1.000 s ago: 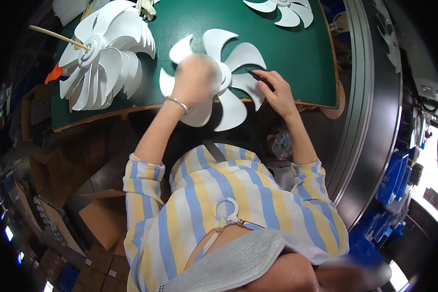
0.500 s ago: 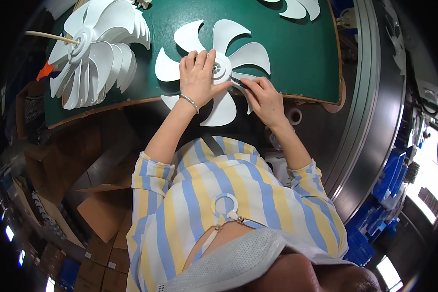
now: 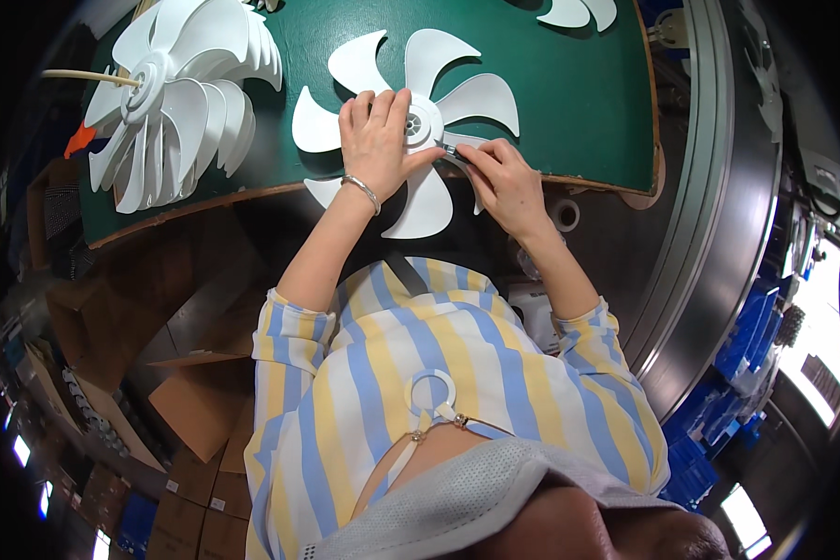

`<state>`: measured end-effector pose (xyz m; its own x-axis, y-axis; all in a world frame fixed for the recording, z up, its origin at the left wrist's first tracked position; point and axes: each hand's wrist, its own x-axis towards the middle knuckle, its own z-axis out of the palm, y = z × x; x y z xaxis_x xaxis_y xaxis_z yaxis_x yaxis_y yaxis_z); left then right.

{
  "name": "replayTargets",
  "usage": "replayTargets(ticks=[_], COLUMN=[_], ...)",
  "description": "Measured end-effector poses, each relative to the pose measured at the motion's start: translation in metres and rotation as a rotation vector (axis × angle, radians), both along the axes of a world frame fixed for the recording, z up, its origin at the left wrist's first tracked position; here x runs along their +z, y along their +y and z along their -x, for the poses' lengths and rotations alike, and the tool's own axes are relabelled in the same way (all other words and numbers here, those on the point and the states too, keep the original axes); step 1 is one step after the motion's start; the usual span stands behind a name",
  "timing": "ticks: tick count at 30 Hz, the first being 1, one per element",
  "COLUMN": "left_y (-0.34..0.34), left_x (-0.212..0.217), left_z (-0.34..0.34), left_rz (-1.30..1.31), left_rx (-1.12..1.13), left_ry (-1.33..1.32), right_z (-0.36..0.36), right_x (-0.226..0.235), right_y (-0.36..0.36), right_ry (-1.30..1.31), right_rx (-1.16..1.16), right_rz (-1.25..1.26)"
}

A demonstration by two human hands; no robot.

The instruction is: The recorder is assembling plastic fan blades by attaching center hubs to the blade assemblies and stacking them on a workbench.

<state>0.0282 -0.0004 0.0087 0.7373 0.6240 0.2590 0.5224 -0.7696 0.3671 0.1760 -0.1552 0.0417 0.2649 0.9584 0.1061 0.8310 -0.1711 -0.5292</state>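
A white plastic fan blade wheel [image 3: 429, 75] lies flat on the green table top [image 3: 569, 112], partly over its front edge. My left hand [image 3: 375, 140], with a bracelet at the wrist, presses down on the wheel beside its round hub [image 3: 423, 121]. My right hand [image 3: 502, 177] holds a small dark tool [image 3: 446, 148] whose tip touches the wheel just right of the hub.
A stack of white fan blade wheels [image 3: 173, 103] on a wooden stick stands at the left of the table. Another white wheel [image 3: 579, 11] lies at the far edge. A tape roll [image 3: 564, 215] sits right of the table. Cardboard boxes [image 3: 187, 401] lie lower left, blue bins [image 3: 737, 373] right.
The fan wheel has settled flat on the table with my left hand spread on it. My right hand has brought the tool in to the hub.
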Motion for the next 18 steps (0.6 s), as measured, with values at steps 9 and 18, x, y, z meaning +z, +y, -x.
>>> replayTargets(ticks=[9, 18], left_y=[-0.001, 0.006], left_x=[-0.004, 0.005], left_z=[-0.001, 0.013], left_rz=[-0.004, 0.006], left_rx=[0.016, -0.199], left_ry=[-0.023, 0.074], right_z=[0.000, -0.006], right_x=[-0.004, -0.001], right_y=[0.000, -0.004], right_ry=[-0.047, -0.013], right_rx=[-0.006, -0.037], right_rz=[-0.050, -0.055])
